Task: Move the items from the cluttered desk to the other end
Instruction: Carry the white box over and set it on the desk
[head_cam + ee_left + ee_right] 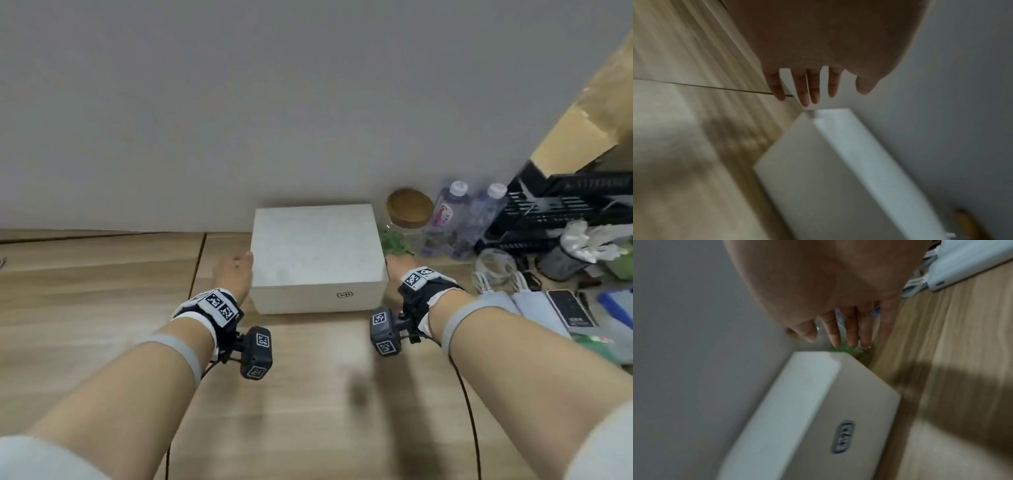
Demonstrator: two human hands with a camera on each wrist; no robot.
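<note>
A white rectangular box point(315, 250) with a small label on its front sits on the wooden desk point(102, 308) against the wall. My left hand point(234, 270) is at the box's left side with straight, spread fingers point(812, 91). At the right side is my right hand point(394, 265), its fingers point(851, 331) also straight. In both wrist views the box point(838, 178) point(797, 418) lies just below the fingertips. Whether either palm presses on the box cannot be told. Neither hand holds anything.
Right of the box stand a cork-lidded jar point(409, 207), two clear water bottles point(452, 212), a black rack point(561, 205) with cardboard point(582, 130), coiled white cables point(493, 267) and flat devices point(568, 308). The desk's left part shows bare wood with a seam point(197, 267).
</note>
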